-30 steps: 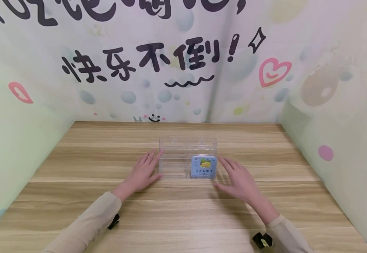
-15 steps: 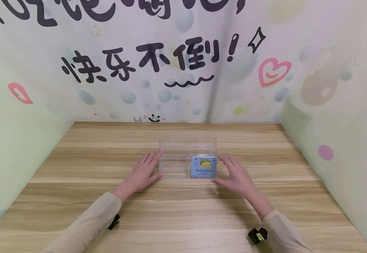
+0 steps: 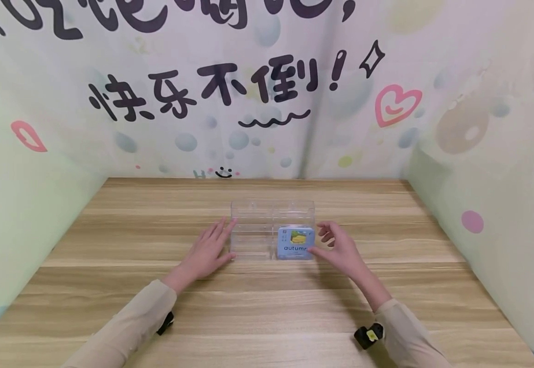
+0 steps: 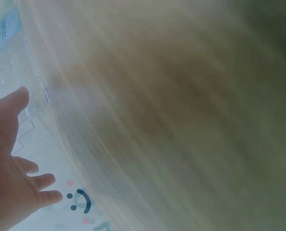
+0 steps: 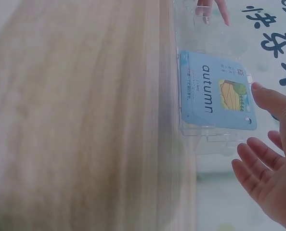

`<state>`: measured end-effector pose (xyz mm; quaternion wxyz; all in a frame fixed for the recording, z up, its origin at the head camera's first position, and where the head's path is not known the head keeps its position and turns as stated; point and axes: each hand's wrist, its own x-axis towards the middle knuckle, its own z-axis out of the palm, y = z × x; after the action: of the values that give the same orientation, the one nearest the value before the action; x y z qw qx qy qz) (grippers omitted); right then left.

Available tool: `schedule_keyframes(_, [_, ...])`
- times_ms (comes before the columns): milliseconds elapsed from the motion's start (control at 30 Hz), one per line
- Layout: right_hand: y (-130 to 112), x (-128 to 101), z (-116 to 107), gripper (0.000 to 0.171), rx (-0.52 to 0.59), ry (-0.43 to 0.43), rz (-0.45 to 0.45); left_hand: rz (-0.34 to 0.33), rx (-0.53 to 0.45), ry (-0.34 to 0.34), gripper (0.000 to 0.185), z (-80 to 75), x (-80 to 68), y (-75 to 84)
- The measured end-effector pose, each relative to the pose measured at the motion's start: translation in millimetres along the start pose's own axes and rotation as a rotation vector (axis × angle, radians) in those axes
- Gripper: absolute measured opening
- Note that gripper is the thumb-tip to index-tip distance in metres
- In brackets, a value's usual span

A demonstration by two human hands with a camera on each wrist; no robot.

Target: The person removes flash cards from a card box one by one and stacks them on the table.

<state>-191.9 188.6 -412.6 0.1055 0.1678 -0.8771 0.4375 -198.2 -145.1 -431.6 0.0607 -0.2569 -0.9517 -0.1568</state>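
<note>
On table [image 3: 110, 286] | clear organizer [image 3: 253, 230] | blue card [image 3: 296, 243] reads "autumn"

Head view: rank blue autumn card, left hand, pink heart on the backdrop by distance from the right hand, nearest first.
From the right hand:
1. Blue autumn card, in the clear organizer's right compartment, at the thumb tip.
2. Left hand, across the organizer at its left wall.
3. Pink heart, high on the backdrop, upper right.

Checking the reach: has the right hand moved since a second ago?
Yes. The right hand moved left toward the clear box, its thumb now at the blue card.
</note>
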Motion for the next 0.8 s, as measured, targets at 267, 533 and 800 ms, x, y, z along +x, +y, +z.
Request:
schedule_keyframes(267, [5,4,3,0.048,0.095,0.025,0.065,0.004,-0.004,0.0,0.081,1.1,0.3,-1.0])
schedule_keyframes(533, [8,9,5,0.038,0.184,0.075,0.097,0.009,-0.013,0.002,0.08,0.2,0.3,-1.9])
schedule_keyframes(800, [-8,8,3,0.032,0.247,0.074,0.113,0.006,-0.016,0.003,0.081,0.7,-0.5,-1.2])
